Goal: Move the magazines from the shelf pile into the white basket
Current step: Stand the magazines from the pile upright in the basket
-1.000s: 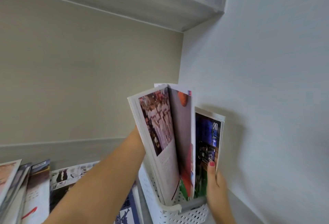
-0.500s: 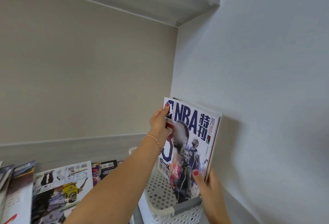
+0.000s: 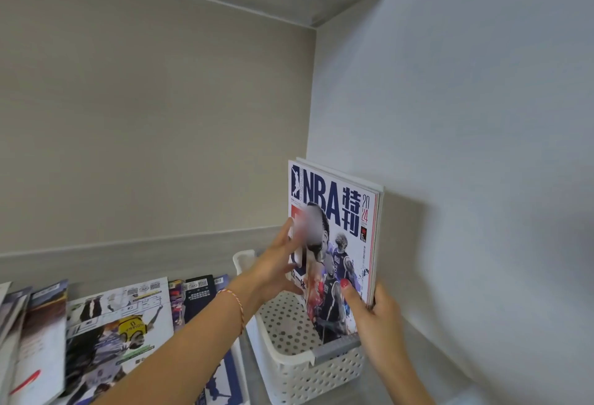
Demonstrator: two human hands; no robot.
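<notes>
Since half a second ago the left hand [image 3: 276, 263] has slid off the top corner of the NBA magazine [image 3: 337, 243] to its left edge, fingers now straight and spread against the cover rather than pinching it. The magazine stands almost upright with its foot down inside the white basket [image 3: 299, 369], at the basket's right side next to the side wall. The right hand [image 3: 374, 311] holds the grip: thumb across the lower cover, fingers curled behind the right edge, taking in a thinner issue or two whose edges show behind the front one.

From the head camera, the only view, the job looks partly done. At least one magazine is seated in the basket, though a hand has yet to let go. The shelf pile [image 3: 115, 334] to the left holds several more, lying fanned and overlapping on the shelf, well apart from the basket. Those are judged to be left to move.
</notes>
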